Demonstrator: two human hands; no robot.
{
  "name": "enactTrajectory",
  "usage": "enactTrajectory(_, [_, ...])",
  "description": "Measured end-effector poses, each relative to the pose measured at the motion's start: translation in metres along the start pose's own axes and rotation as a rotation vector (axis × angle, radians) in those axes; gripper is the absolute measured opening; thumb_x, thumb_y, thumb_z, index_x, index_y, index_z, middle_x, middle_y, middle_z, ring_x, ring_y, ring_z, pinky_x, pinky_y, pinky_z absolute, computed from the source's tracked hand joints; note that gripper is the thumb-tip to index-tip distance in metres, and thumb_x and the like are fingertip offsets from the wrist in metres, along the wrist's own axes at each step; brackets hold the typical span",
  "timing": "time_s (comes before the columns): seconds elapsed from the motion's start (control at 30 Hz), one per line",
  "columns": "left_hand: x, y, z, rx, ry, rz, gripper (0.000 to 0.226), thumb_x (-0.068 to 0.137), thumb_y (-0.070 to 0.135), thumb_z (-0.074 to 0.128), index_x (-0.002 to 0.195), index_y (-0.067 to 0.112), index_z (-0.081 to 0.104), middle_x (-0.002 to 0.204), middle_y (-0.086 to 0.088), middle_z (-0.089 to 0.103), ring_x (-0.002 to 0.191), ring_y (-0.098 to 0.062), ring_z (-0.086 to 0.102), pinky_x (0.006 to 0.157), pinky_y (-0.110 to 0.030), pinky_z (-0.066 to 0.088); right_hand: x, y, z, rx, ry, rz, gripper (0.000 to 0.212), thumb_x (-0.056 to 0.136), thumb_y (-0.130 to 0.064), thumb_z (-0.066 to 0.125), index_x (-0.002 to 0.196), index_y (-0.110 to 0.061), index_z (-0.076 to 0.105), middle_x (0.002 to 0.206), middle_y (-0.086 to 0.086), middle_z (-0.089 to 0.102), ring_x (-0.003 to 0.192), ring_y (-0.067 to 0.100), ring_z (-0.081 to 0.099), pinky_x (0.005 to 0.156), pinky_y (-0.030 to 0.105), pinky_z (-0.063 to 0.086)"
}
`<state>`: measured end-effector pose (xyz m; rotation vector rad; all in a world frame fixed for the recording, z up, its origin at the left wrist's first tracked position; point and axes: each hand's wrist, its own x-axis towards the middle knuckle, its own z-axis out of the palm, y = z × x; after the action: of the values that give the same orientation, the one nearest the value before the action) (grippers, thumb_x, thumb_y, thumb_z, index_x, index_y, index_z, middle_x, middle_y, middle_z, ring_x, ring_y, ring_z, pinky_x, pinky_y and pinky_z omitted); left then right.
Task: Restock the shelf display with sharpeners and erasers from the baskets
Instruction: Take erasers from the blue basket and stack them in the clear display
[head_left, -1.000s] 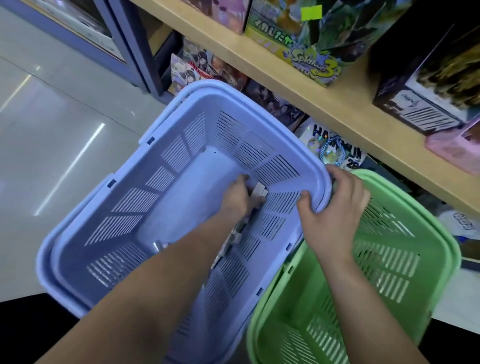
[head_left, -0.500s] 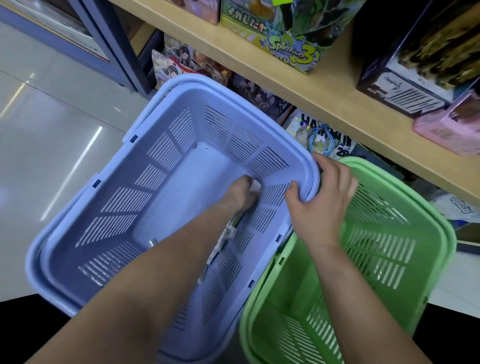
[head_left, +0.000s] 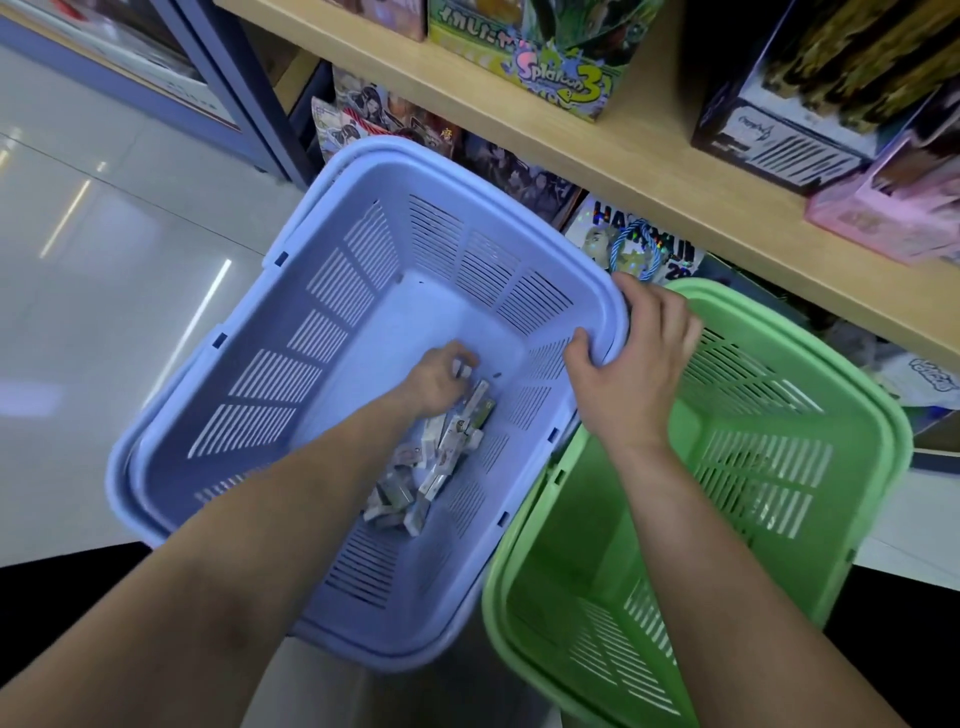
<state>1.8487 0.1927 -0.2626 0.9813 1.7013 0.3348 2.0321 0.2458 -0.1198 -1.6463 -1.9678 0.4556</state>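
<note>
Blue basket (head_left: 311, 322) gripped by right hand (head_left: 634, 374), green basket (head_left: 769, 488), left hand (head_left: 436, 382) pinching one packet (head_left: 461, 369)

One head-worn wide-angle view, facing steeply down, close above blue basket (head_left: 332, 291) and green basket (head_left: 769, 467), shelf (head_left: 649, 171) across top.

a green-and-yellow splatoon 3 box (head_left: 561, 78) serves as the reference. to its right stands a black box (head_left: 779, 140) with a white striped panel, and further right a pink box (head_left: 893, 218). below and left of the reference, illustrated packets (head_left: 374, 119) stand upright in a row. directly below it lies a white printed card (head_left: 597, 228) with a blue twisted cord loop (head_left: 636, 249) on it. far left of the reference runs a blue-grey metal post (head_left: 234, 88), with glossy white floor tiles (head_left: 104, 260) beyond.
</note>
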Motion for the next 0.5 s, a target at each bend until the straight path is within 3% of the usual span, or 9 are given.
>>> enactTrajectory(0.1, [-0.006,-0.004,0.017,0.008,-0.022,0.002,0.017,0.088,0.022,0.074,0.096,0.028,0.061,0.109,-0.009,0.061,0.078,-0.022,0.062,0.065,-0.026,0.044,0.000,0.000,-0.001,0.002,-0.003,-0.008,0.052,0.076,-0.019,0.067,0.127,-0.011,0.060,0.120,0.011,0.055,0.110,0.029,0.043,0.096,0.043,0.040])
enactTrajectory(0.17, [-0.014,-0.001,0.022,-0.002,0.004,0.024,0.025,0.080,0.031,0.083,0.092,0.032,0.061,0.105,-0.002,0.064,0.083,-0.017,0.061,0.067,-0.026,0.041,0.000,0.000,-0.001,0.005,-0.001,-0.005,0.052,0.076,-0.020,0.066,0.127,-0.011,0.061,0.120,0.011,0.055,0.110,0.029,0.043,0.096,0.044,0.041])
enactTrajectory(0.27, [-0.016,-0.004,0.023,-0.091,0.027,-0.023,0.039,0.078,0.023,0.087,0.107,0.024,0.061,0.090,0.005,0.061,0.073,-0.013,0.056,0.057,-0.019,0.041,0.000,-0.001,-0.001,0.015,0.001,0.005,0.052,0.076,-0.021,0.066,0.127,-0.012,0.061,0.120,0.010,0.055,0.110,0.027,0.042,0.095,0.046,0.042])
enactTrajectory(0.33, [-0.014,-0.005,0.022,-0.131,-0.001,-0.046,0.064,0.077,0.015,0.088,0.131,0.023,0.054,0.101,0.002,0.058,0.083,-0.017,0.056,0.062,-0.016,0.044,0.001,0.000,-0.001,0.016,0.001,0.006,0.052,0.076,-0.021,0.065,0.127,-0.012,0.061,0.120,0.010,0.055,0.109,0.026,0.042,0.095,0.046,0.042])
enactTrajectory(0.4, [-0.014,-0.005,0.020,-0.111,-0.035,-0.063,0.080,0.078,0.009,0.087,0.146,0.020,0.045,0.120,-0.005,0.055,0.096,-0.023,0.057,0.076,-0.025,0.048,0.001,0.000,-0.001,0.017,-0.002,0.009,0.052,0.076,-0.022,0.065,0.128,-0.013,0.061,0.120,0.009,0.055,0.110,0.027,0.042,0.096,0.045,0.042])
enactTrajectory(0.5, [-0.015,-0.006,0.020,-0.064,-0.060,-0.054,0.065,0.077,0.006,0.086,0.133,0.018,0.054,0.119,-0.012,0.060,0.091,-0.025,0.061,0.077,-0.035,0.056,0.000,0.000,-0.001,0.017,-0.002,0.009,0.052,0.077,-0.022,0.065,0.128,-0.013,0.061,0.120,0.009,0.054,0.110,0.028,0.043,0.096,0.043,0.041])
